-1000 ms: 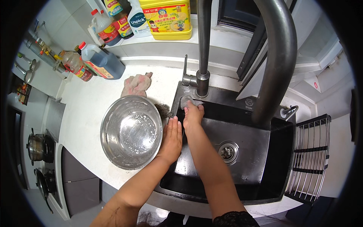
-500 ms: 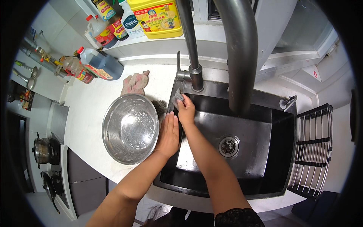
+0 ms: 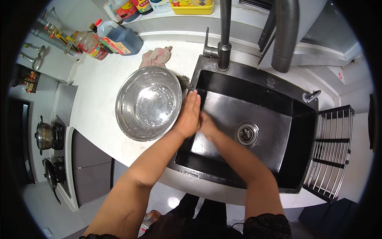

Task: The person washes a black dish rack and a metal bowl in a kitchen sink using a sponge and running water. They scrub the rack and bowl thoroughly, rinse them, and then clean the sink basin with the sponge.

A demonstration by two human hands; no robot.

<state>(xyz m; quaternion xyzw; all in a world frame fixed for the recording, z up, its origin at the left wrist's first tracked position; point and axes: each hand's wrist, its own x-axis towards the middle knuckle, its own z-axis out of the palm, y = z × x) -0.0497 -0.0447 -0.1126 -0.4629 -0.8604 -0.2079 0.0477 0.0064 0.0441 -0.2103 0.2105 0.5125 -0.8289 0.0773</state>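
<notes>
My left hand (image 3: 188, 115) lies flat with fingers stretched along the left rim of the black sink (image 3: 254, 93), beside a metal bowl. Its fingers are straight and hold nothing. Against the sink's inner left wall is my right hand (image 3: 207, 125), blurred and partly behind the left one. Its fingertips are hidden, so whatever they hold does not show. The steel bowl (image 3: 149, 104), wet with droplets and suds, rests on the white counter touching or very near my left wrist. Behind it sit a dark scouring pad (image 3: 183, 81) and a crumpled pinkish cloth (image 3: 157, 57).
A dark faucet (image 3: 224, 51) rises behind the sink, with a thick dark pipe (image 3: 285, 40) to its right. The drain (image 3: 247, 134) is in the basin. A metal rack (image 3: 330, 151) stands at the right. Bottles, including a large dark jug (image 3: 119, 38), line the back left.
My right hand has come down from the sink's back left corner toward me, along the left wall. The grey cloth seen in it is now out of sight. The view has shifted.
</notes>
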